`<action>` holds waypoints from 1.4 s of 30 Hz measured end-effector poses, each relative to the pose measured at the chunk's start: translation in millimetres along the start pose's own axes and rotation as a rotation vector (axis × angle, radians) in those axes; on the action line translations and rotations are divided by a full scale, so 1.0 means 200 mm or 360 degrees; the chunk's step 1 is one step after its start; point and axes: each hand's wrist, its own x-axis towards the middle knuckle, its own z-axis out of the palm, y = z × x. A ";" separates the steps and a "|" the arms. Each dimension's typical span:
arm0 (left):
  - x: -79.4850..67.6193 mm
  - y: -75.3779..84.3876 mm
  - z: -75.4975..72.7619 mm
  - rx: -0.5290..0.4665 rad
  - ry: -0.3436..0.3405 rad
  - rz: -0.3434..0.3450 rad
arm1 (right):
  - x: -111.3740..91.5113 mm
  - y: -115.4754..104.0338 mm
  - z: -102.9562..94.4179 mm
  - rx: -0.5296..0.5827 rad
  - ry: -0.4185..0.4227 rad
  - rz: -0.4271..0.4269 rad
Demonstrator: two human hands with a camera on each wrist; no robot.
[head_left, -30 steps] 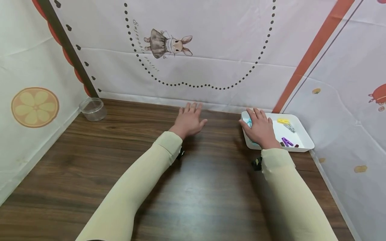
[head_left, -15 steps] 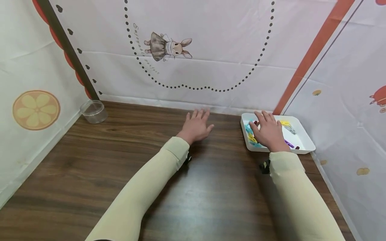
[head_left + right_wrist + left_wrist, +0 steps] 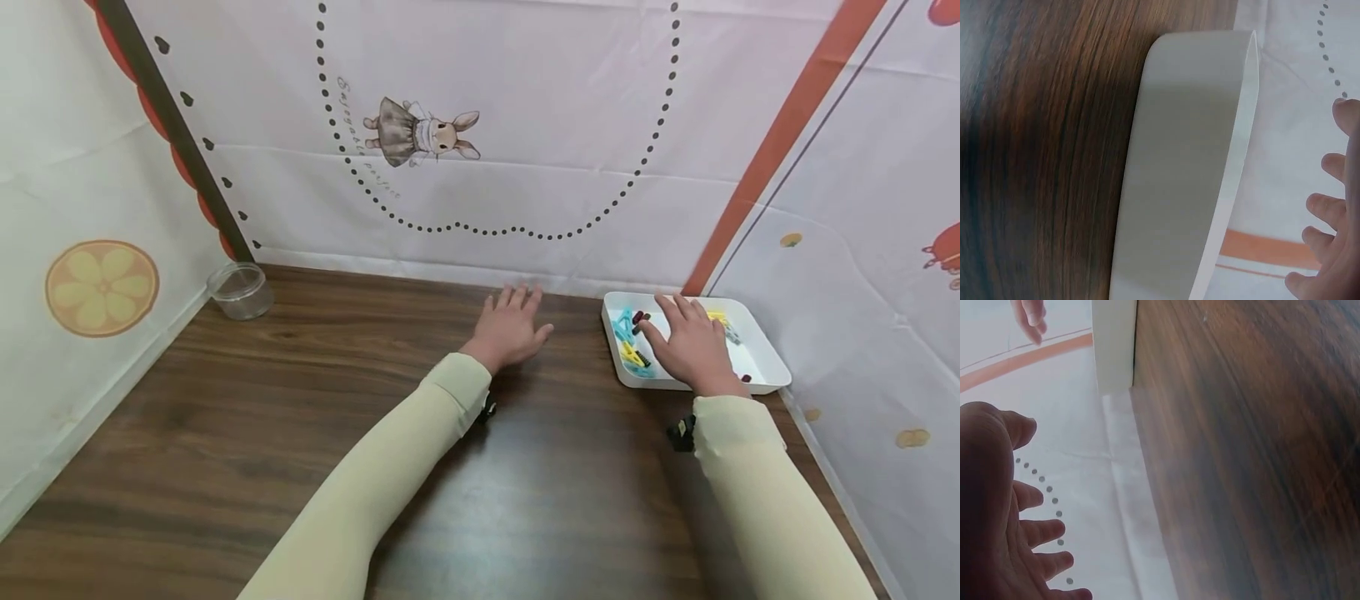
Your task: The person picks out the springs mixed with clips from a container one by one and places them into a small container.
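My right hand [image 3: 693, 346] hovers over the white tray [image 3: 772, 367], fingers spread and holding nothing. Inside the tray lie light blue clothespins [image 3: 622, 325], a yellow clothespin [image 3: 632, 354] and small dark red pieces [image 3: 638, 317]. Part of the contents is hidden under the hand. My left hand [image 3: 510, 327] is held above the brown table, left of the tray, with its fingers apart and nothing in them. In the right wrist view the tray's side wall [image 3: 1175, 162] fills the middle, with the fingers beyond its rim. Bare fingers [image 3: 1041, 532] also show in the left wrist view.
A clear round plastic tub [image 3: 242, 292] stands at the table's back left corner. Printed white cloth [image 3: 525, 183] walls the table at the back and both sides. The dark wood tabletop [image 3: 262, 433] stretches in front of and left of the hands.
Both hands have shifted right and slightly nearer in the head view. The right hand has moved across the tray, uncovering the clothespins at its left end. The camera view has tilted up a little.
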 end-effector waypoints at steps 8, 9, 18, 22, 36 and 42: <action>0.01 0.05 0.05 0.0010 0.0041 -0.0010 | -0.02 0.07 0.02 -0.0007 0.0014 0.0066; 0.01 0.05 0.05 0.0004 0.0044 -0.0013 | -0.02 0.08 0.02 -0.0002 0.0014 0.0072; 0.02 0.10 0.05 -0.0047 0.0064 -0.0037 | -0.02 0.11 0.03 0.0063 0.0032 0.0116; 0.03 0.11 0.06 -0.0059 0.0075 -0.0043 | -0.03 0.12 0.04 0.0085 0.0034 0.0135; 0.03 0.20 0.11 -0.0085 0.0041 -0.0008 | -0.06 0.20 0.05 0.0123 0.0091 0.0211; 0.03 0.22 0.10 -0.0100 0.0023 -0.0023 | -0.05 0.24 0.05 0.0121 0.0118 0.0222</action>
